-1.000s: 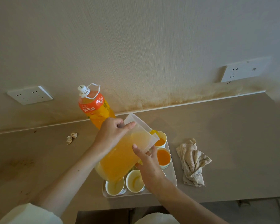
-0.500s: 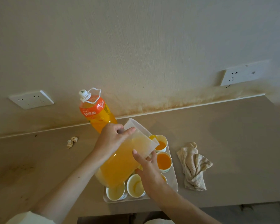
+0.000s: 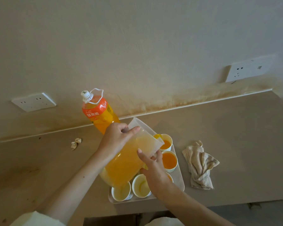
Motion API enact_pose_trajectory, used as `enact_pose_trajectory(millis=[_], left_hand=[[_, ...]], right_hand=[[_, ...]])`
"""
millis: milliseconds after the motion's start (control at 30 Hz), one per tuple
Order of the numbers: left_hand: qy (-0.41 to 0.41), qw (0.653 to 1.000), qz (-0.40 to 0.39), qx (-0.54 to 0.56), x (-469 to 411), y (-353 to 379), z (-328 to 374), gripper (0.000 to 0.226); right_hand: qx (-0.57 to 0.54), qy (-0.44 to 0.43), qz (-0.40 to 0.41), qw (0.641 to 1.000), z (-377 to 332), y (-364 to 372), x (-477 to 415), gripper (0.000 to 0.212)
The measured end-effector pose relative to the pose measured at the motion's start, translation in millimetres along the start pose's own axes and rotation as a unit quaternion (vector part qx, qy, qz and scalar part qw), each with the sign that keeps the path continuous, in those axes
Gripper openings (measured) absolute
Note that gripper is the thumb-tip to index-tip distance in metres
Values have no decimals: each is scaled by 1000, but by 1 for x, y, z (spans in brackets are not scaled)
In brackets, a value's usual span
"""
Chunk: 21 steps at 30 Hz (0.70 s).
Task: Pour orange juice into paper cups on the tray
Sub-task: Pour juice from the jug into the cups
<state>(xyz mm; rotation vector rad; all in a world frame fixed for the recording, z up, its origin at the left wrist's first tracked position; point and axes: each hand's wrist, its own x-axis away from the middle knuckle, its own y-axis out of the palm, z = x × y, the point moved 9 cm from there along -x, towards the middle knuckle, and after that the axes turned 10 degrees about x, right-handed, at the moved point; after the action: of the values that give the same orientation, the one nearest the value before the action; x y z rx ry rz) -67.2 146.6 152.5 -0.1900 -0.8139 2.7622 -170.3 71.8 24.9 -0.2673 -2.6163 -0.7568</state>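
A clear plastic pitcher [image 3: 129,162] full of orange juice is tilted to the right over a white tray [image 3: 178,180]. Its spout hangs over the far paper cup [image 3: 167,142], which holds some juice. My left hand [image 3: 116,139] grips the pitcher near its rim. My right hand [image 3: 153,167] supports the pitcher's underside with thumb and fingers round it. A second cup [image 3: 169,160] is full of juice. Two near cups [image 3: 121,192] [image 3: 141,185] look empty. Another cup is mostly hidden behind my right wrist.
A large orange juice bottle [image 3: 98,113] stands behind the pitcher by the wall. A crumpled cloth [image 3: 199,165] lies right of the tray. A scrap of crumpled paper [image 3: 75,143] lies to the left. The counter's front edge runs just below the tray.
The pitcher stays tilted over the far cup and the hands keep their grip. The view has shifted slightly, so everything sits a little lower in the frame.
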Motion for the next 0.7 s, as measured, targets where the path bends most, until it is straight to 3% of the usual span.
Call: enact_pose_trajectory(millis=[200,700], left_hand=[[-5,1000,3,-11,0,0,1,51],[-10,1000,-9,-19,-3,1,2,49]], right_hand=[[2,11,1,1000,1,1,-1,114],[-10,19,12,1000,-1,1,0,102]])
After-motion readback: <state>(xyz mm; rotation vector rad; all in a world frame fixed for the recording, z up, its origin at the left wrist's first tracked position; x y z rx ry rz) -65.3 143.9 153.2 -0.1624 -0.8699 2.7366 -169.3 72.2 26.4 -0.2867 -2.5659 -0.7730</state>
